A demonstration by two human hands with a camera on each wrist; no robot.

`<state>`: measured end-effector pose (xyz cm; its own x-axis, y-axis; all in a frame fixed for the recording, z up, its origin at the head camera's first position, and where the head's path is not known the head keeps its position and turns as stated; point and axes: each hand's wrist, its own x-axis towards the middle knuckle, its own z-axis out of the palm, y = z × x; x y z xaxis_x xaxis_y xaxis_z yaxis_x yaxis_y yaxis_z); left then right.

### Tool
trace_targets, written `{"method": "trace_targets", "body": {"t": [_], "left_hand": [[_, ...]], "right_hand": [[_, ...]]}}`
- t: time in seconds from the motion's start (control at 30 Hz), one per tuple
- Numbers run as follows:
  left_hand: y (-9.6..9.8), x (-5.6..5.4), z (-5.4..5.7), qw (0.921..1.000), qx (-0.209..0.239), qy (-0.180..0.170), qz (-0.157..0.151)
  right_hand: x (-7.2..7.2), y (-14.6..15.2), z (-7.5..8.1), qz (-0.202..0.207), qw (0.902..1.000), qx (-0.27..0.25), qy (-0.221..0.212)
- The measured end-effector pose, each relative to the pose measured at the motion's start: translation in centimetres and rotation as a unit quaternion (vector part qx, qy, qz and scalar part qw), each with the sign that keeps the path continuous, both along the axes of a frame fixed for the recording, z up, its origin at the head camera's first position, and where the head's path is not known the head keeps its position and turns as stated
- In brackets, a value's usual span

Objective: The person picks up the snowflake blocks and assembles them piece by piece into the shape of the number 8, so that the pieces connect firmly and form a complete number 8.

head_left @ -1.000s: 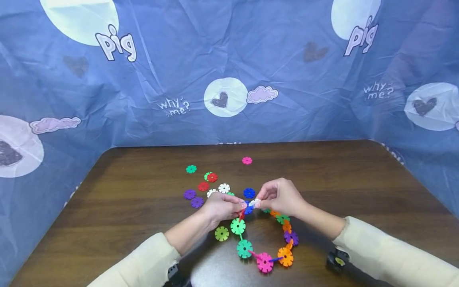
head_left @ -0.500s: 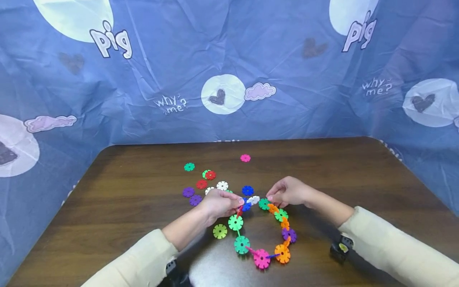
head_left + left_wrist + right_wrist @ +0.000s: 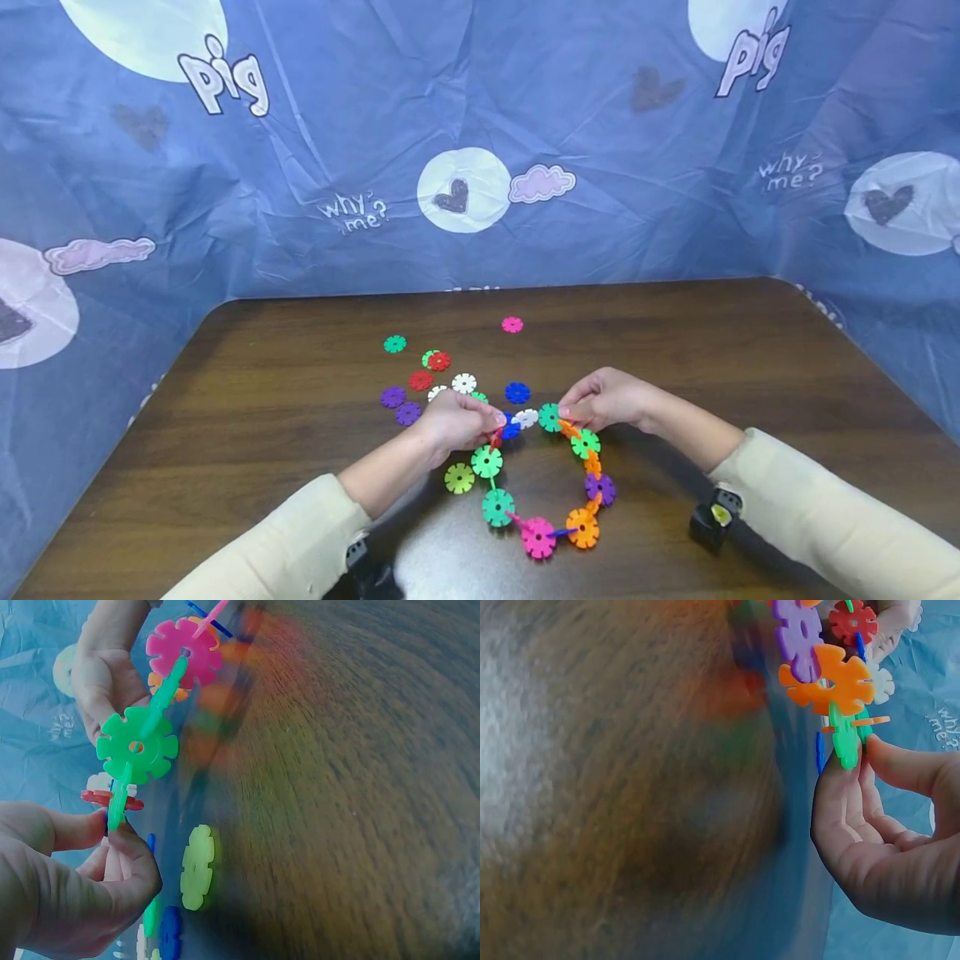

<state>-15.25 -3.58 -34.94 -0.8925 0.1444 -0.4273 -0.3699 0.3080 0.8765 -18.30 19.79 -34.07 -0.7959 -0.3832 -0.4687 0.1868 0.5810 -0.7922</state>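
Notched plastic discs, joined edge to edge, form a chain (image 3: pixel 498 507) curving into a loop between both hands. My left hand (image 3: pixel 459 425) pinches the blue disc (image 3: pixel 511 428) at the loop's upper left, beside a red disc (image 3: pixel 112 799). A white disc (image 3: pixel 525 418) sits on the blue one. Thumb and fingers of my right hand (image 3: pixel 609 398) pinch a teal-green disc (image 3: pixel 550 417), to the right of the white disc. I cannot tell whether white and teal-green are joined. Lower down hang a pink disc (image 3: pixel 538 538), an orange disc (image 3: pixel 582 528) and a purple disc (image 3: pixel 600 489).
Loose discs lie on the brown table (image 3: pixel 262 433): a lime disc (image 3: pixel 460 478) left of the loop, a blue spare disc (image 3: pixel 517 392) behind it, and a far pink spare disc (image 3: pixel 512 324). Several others lie behind the left hand. A blue printed cloth (image 3: pixel 600 233) hangs behind.
My right hand has let go of the white disc, shifted right and taken hold of the teal-green disc. The left hand keeps its grip on the blue disc.
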Motion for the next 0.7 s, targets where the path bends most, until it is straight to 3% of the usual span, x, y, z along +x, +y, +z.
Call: {"method": "trace_targets", "body": {"t": [0.37, 0.7], "left_hand": [[0.2, 0.0, -0.1, 0.9998, -0.007, 0.013, -0.011], [1.1, 0.0, 0.0, 0.9985, -0.035, 0.043, 0.004]], "right_hand": [[0.3, -0.3, -0.1, -0.01, 0.9995, -0.028, -0.01], [0.7, -1.4, -0.3, -0.071, 0.9972, 0.01, 0.022]]}}
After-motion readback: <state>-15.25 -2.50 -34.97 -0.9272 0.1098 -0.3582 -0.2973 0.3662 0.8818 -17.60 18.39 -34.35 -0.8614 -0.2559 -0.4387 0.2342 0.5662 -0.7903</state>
